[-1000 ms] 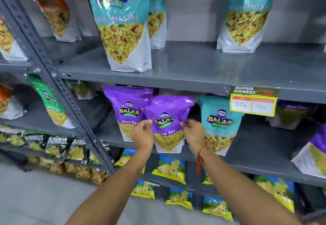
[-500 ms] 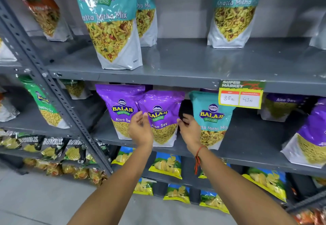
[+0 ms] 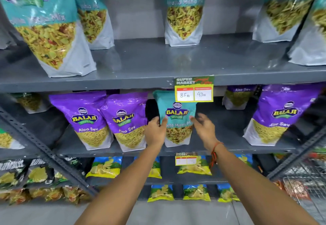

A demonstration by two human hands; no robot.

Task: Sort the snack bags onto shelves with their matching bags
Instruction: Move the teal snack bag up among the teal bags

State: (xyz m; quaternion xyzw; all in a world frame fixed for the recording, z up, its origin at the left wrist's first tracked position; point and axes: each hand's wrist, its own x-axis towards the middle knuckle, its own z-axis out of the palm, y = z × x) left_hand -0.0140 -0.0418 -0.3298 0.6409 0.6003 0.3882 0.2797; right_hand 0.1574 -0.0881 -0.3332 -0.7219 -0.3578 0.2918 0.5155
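A teal Khatta Mitha Mix bag (image 3: pixel 177 119) stands upright on the middle shelf (image 3: pixel 224 142), between purple Aloo Sev bags. My left hand (image 3: pixel 156 131) holds its left edge, thumb on the front. My right hand (image 3: pixel 202 126) hovers at its right edge with fingers spread, slightly blurred. Two purple Aloo Sev bags (image 3: pixel 88 119) (image 3: pixel 127 124) stand just to the left, and another purple bag (image 3: pixel 282 115) at the right. Matching teal bags (image 3: pixel 45 27) (image 3: pixel 184 13) stand on the top shelf (image 3: pixel 158 61).
A yellow price tag (image 3: pixel 194 89) hangs from the top shelf's front edge over the teal bag's top. Blue-and-yellow chip bags (image 3: pixel 104 166) fill the lower shelves. A grey diagonal brace (image 3: pixel 44 149) crosses at the left. A wire basket (image 3: pixel 303 180) is at the lower right.
Both hands let go of the second purple Aloo Sev bag and moved right to the teal bag. The view moved closer and to the right.
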